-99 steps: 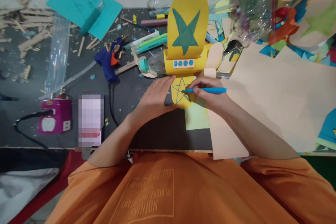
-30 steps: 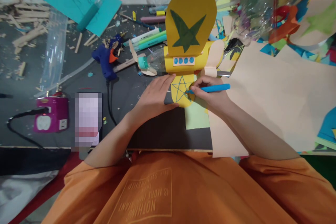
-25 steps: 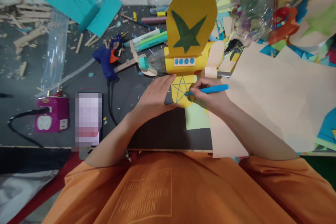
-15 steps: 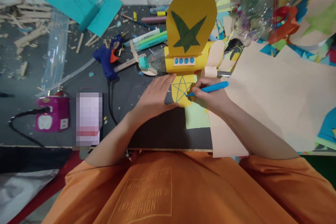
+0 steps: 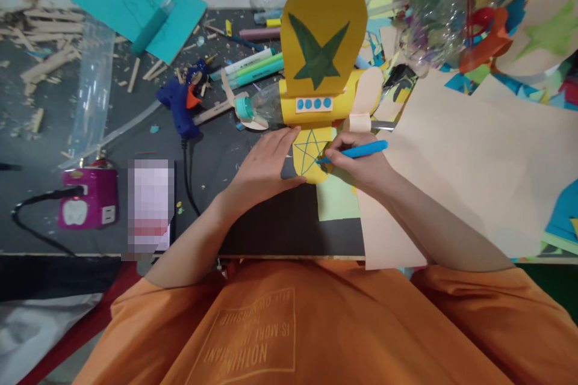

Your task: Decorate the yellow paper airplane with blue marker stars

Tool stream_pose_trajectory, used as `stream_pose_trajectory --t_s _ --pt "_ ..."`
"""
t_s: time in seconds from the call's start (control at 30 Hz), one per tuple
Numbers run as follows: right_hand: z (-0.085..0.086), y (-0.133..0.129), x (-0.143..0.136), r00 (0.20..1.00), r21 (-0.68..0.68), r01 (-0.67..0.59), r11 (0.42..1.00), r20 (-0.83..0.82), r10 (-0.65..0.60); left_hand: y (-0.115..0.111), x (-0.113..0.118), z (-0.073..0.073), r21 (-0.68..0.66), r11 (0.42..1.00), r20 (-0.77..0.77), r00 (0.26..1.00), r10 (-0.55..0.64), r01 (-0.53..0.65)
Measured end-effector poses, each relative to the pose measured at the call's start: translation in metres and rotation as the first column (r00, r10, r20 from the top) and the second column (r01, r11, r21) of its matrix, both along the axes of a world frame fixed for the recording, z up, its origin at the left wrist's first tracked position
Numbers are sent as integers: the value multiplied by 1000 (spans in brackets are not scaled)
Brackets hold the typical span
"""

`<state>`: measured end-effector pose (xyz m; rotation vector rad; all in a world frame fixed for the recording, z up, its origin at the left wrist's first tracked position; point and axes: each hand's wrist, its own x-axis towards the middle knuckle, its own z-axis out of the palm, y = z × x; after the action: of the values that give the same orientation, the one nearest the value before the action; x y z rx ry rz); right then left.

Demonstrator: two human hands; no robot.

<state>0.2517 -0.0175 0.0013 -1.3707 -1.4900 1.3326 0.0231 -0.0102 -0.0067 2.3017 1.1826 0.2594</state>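
Currently, line work on the near yellow flap [image 5: 317, 176] appears in hand: a blue pen [image 5: 371, 148] meets the star outline [image 5: 316, 160] at its lower right. The right hand [image 5: 361, 162] is closed around the pen in a writing grip. The left hand [image 5: 264, 162] is partly open, gripping nothing, its fingertips and thumb at the flap's left edge. The flap adjoins the near side of the yellow-wrapped bottle [image 5: 266, 105], centrally on the surface [image 5: 271, 234]. Any further stroke, in my judgement, calls for a steady flap and light tip pressure.
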Motion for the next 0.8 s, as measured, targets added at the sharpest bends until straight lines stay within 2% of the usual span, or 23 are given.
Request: stream_pose_trajectory --t_s 0.2,0.57,0.8 --pt "4 1 1 999 -65 -50 997 -14 49 -1 0 -1 19 1000 -15 1000 1 0" --pt "-2 2 2 1000 29 -15 999 -8 16 -1 0 -1 22 1000 4 1000 3 -3" --pt "2 3 4 998 -30 -60 998 -4 60 -1 0 -3 37 999 5 1000 3 -4"
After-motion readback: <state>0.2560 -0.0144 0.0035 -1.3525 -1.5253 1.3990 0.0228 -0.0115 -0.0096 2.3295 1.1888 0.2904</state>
